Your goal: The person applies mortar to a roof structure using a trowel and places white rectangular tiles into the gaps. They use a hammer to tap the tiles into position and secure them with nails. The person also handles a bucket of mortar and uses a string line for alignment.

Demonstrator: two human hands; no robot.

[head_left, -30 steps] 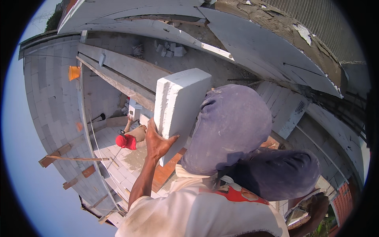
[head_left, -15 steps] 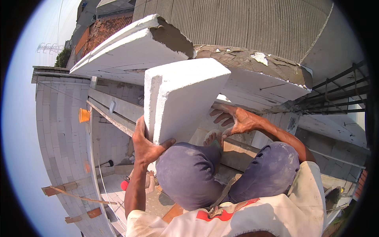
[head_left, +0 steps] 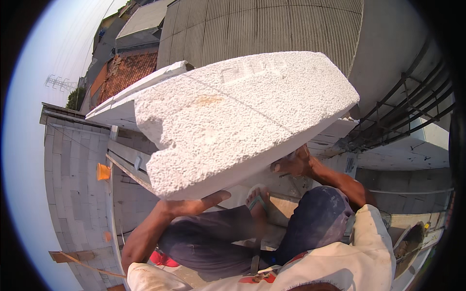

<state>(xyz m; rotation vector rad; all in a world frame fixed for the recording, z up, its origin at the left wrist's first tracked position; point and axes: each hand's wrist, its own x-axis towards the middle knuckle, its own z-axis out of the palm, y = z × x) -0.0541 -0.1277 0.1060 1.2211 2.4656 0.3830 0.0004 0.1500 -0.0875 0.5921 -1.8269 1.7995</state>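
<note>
A large white aerated concrete block is held up in front of me, its rough, pitted face on top. A notch breaks its left end. My left hand grips the lower left corner, thumb stretched along the near edge and fingers hidden beneath. Under the block's right part, my right hand has its fingers bent against the lower side; the fingertips are partly hidden. Behind the block, the white block wall shows at the left, while its mortar-covered top is mostly covered from sight.
Dark steel rebar juts out at the right. An orange bucket hangs at the left beside a long board. My sandalled foot rests below the block. Beyond the wall lies a corrugated roof.
The block has swung round and risen, so its long rough face now shows and spans above both hands. My left hand has moved lower; my right hand has come in under the block.
</note>
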